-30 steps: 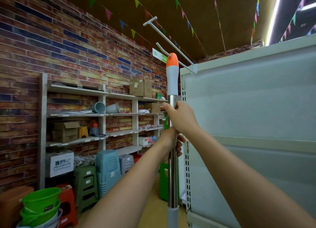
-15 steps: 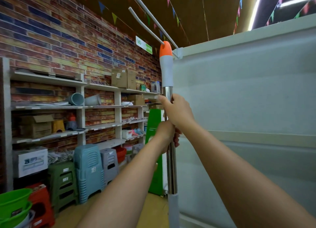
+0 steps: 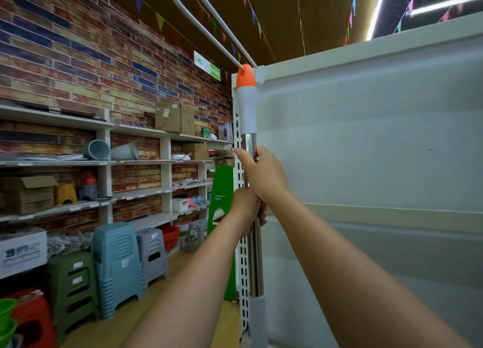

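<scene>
I hold a shiny metal pole [image 3: 254, 256] upright in front of me. It has a grey grip and an orange cap [image 3: 245, 77] at the top. My right hand [image 3: 264, 175] grips the shaft just below the grey grip. My left hand [image 3: 245, 206] grips it directly underneath, touching the right hand. The orange cap is at the end of a white hanging rod [image 3: 217, 15] that juts from the top corner of the white shelf panel [image 3: 366, 151]. The pole's lower end is out of view.
A slotted white upright [image 3: 244, 269] runs down the panel's edge right behind the pole. To the left, wall shelves [image 3: 136, 162] hold boxes and buckets. Stacked plastic stools [image 3: 117, 264] and a green stand [image 3: 222, 198] sit on the floor.
The pole and both hands have moved closer to the shelf panel, and the orange cap now reaches the base of the hanging rods. My grip is unchanged.
</scene>
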A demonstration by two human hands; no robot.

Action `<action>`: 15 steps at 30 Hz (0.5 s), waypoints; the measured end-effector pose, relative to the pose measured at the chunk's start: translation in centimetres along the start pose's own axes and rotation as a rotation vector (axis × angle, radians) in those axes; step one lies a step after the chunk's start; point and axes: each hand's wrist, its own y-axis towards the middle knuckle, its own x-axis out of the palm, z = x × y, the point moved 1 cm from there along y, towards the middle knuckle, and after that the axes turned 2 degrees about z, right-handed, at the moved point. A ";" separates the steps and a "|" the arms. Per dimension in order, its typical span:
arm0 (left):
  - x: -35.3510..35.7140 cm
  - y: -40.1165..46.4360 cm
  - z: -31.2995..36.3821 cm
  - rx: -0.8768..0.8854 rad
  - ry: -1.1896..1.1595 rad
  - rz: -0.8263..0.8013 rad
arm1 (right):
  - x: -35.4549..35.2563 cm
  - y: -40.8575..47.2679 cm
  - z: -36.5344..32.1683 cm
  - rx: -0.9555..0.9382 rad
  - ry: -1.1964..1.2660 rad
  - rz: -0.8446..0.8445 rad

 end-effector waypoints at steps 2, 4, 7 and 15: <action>0.1 0.4 -0.3 0.005 -0.018 0.009 | 0.1 0.0 0.3 -0.001 0.002 0.004; 0.1 1.0 -0.6 0.012 -0.038 0.000 | 0.1 0.1 0.5 -0.002 0.002 0.008; 0.2 1.7 -1.1 0.023 -0.040 -0.011 | 0.3 0.2 0.8 -0.004 -0.004 0.013; 0.4 1.4 -1.1 0.027 -0.117 0.043 | 0.4 0.2 0.9 0.032 0.011 0.028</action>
